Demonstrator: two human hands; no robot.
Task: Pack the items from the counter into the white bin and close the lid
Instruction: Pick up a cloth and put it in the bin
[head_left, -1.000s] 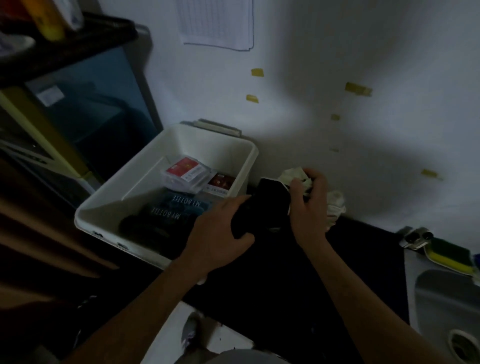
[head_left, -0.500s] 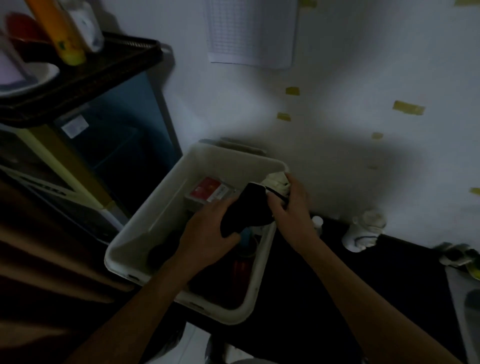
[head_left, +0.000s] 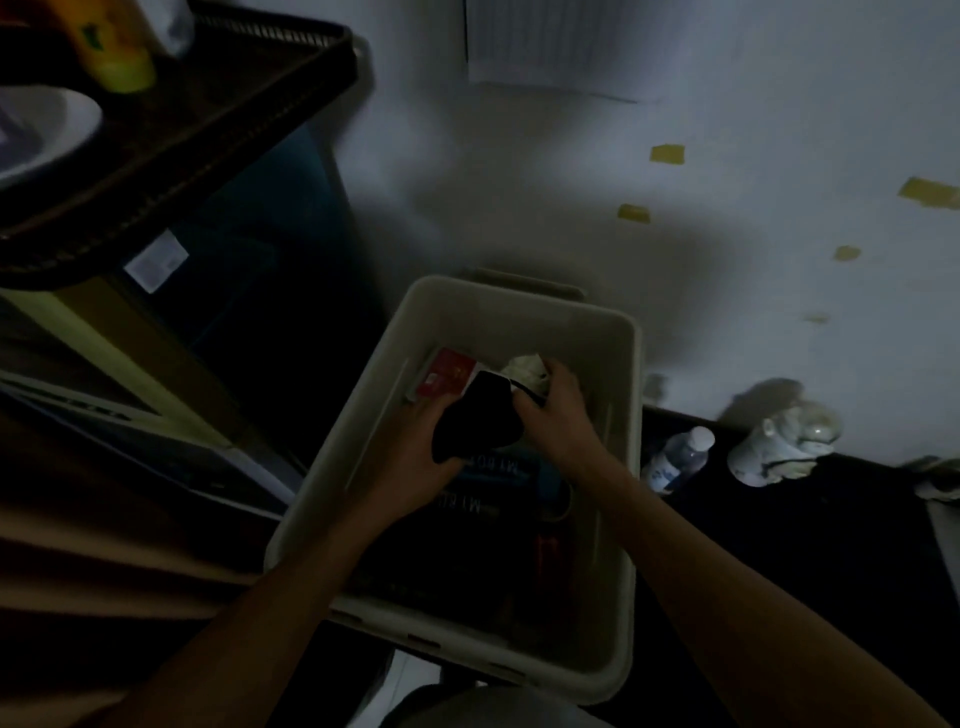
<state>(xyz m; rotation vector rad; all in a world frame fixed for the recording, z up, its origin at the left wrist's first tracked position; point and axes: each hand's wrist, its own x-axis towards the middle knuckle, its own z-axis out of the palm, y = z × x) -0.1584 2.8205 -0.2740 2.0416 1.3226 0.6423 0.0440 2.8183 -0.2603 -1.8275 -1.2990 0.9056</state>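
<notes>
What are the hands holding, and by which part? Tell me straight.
The left hand grips the lower end of a black cloth-like item. The right hand holds its upper end together with a pale crumpled wad, over the white bin.

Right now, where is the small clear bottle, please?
The small clear bottle sits on the dark counter, right of the white bin, in the head view.
</notes>
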